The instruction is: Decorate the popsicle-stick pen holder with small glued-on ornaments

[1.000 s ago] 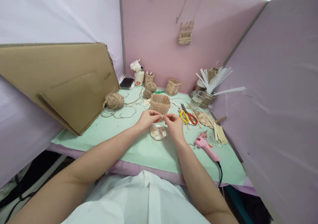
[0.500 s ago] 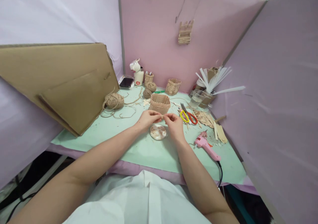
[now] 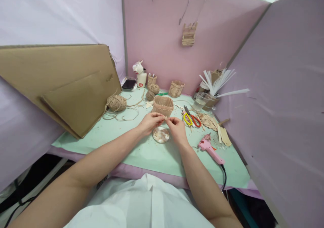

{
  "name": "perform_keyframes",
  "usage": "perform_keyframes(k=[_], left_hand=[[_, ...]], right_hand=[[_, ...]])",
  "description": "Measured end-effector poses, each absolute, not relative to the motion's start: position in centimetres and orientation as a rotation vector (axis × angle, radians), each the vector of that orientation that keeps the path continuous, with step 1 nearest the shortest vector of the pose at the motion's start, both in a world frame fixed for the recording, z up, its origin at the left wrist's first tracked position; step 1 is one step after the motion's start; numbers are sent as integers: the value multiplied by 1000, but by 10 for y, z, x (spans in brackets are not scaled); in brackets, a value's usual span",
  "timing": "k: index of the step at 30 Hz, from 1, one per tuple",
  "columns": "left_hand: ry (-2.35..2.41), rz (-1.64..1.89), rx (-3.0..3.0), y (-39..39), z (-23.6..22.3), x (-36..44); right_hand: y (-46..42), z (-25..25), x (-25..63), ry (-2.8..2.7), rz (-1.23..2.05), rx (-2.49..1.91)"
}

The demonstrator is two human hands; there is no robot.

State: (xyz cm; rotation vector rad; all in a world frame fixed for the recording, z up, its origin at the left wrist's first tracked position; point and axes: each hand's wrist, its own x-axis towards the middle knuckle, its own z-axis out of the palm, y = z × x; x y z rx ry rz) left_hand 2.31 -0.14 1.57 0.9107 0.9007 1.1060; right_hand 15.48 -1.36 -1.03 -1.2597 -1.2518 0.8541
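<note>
My left hand (image 3: pixel 152 122) and my right hand (image 3: pixel 177 129) meet fingertip to fingertip, both closed in a pinch. Between them is a tiny pale piece (image 3: pixel 165 118), too small to name. Just beyond the fingers stands a light-brown wooden basket (image 3: pixel 163 106) with a braided rim; its lower front is partly covered by my hands. Below the hands, on the table, lies a round disc (image 3: pixel 161 134) with a whitish, brown-blotched face. To the right rest scissors (image 3: pixel 190 117) with one yellow and one red handle, and a pink glue gun (image 3: pixel 210 149).
Twine balls (image 3: pixel 116 102) lie left and behind the basket. A cardboard panel (image 3: pixel 76 89) leans at left. At right are a clear plastic cup (image 3: pixel 201 101), white glue sticks (image 3: pixel 215 83) and flat wooden sticks (image 3: pixel 224 135). A second basket (image 3: pixel 176 88) stands behind.
My fingertips have shifted very slightly around the small piece, which shows a little more now. Everything on the table stays in place.
</note>
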Motion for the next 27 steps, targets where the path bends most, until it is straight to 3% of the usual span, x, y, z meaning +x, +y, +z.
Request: perform_keyframes(k=[13,27], left_hand=[[1135,1104,1446,5,12,16],[1120,1108,1403,7,12,16]], right_hand=[[-13,-16,158,-1329,810,-1303],[-12,-19,158,-1372,786,-1309]])
